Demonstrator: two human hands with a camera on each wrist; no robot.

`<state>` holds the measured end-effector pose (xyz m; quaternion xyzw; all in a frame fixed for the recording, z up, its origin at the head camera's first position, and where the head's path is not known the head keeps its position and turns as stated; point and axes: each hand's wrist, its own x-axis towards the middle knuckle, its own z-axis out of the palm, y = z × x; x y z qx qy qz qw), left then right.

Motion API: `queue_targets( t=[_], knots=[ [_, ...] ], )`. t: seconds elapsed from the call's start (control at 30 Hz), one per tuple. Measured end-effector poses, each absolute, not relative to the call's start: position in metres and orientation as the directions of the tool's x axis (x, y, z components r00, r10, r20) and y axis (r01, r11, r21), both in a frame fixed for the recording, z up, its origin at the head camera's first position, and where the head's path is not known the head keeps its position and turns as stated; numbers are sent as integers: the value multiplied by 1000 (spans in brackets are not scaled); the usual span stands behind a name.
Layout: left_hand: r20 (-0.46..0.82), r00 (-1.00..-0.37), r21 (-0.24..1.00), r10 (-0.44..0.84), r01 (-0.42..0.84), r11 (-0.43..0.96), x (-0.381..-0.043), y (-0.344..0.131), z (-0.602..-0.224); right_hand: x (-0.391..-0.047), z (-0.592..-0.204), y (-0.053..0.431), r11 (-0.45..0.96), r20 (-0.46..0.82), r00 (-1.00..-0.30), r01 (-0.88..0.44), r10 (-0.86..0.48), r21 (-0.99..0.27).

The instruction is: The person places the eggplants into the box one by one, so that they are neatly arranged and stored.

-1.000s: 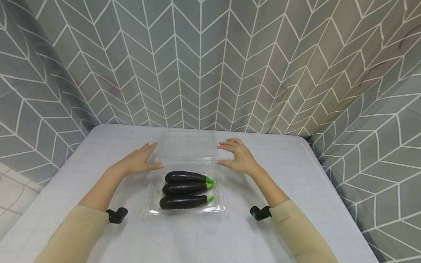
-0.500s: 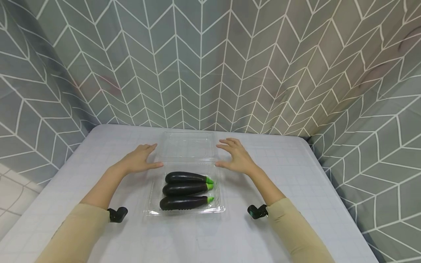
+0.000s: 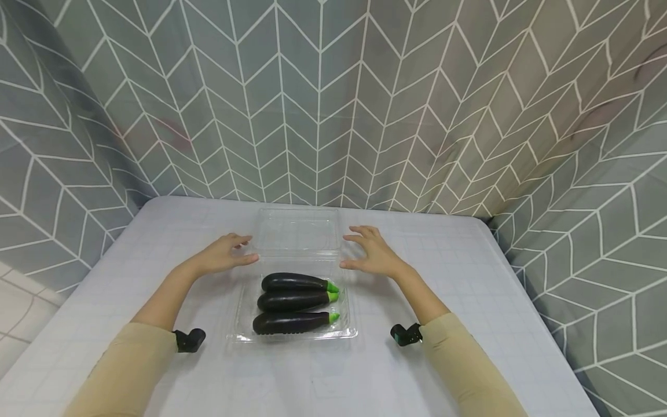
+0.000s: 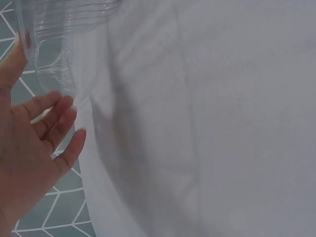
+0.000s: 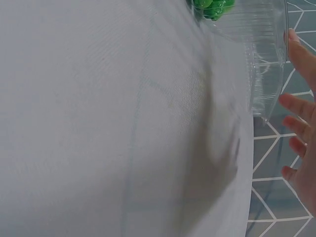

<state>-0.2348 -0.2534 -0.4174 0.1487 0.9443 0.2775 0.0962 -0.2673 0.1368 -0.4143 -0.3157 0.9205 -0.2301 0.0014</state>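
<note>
A clear plastic clamshell container (image 3: 292,338) lies on the table with its lid (image 3: 298,231) folded back flat behind it. In its tray are three dark eggplants (image 3: 292,300), side by side, their green stem ends pointing right. At the left side of the hinge is my left hand (image 3: 224,255), thumb stretched toward the plastic and fingers loosely bent. My right hand (image 3: 376,253) mirrors it on the other side, thumb and fingers spread apart. The wrist views show the plastic edge (image 4: 69,54) close by the left fingers and a green stem (image 5: 215,7) behind the wall near the right hand.
A white cloth covers the table (image 3: 323,382). Grey curtains (image 3: 312,104) with white chevron lines hang behind the back edge and along both sides. A black wrist camera (image 3: 190,340) sits on the left sleeve, another black camera (image 3: 406,335) on the right.
The left fingers have drawn down and bent a little more. The right hand has shifted slightly left and toward the body, its fingers lower. Container and eggplants stay in place.
</note>
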Motion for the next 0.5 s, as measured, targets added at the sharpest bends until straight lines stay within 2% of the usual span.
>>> queue_targets(
  t=[0.13, 0.33, 0.5],
  knots=[
    [-124, -934, 625, 335, 189, 757, -235, -254, -420, -269, -416, 137, 703, 97, -812, -552, -576, -449],
    [-93, -937, 687, 338, 185, 703, -234, -254, -422, -269, -417, 138, 695, 53, -817, -521, -575, -495],
    [-52, -952, 727, 302, 172, 665, -236, -250, -424, -269, -419, 137, 669, 82, -821, -514, -566, -537]
  ],
)
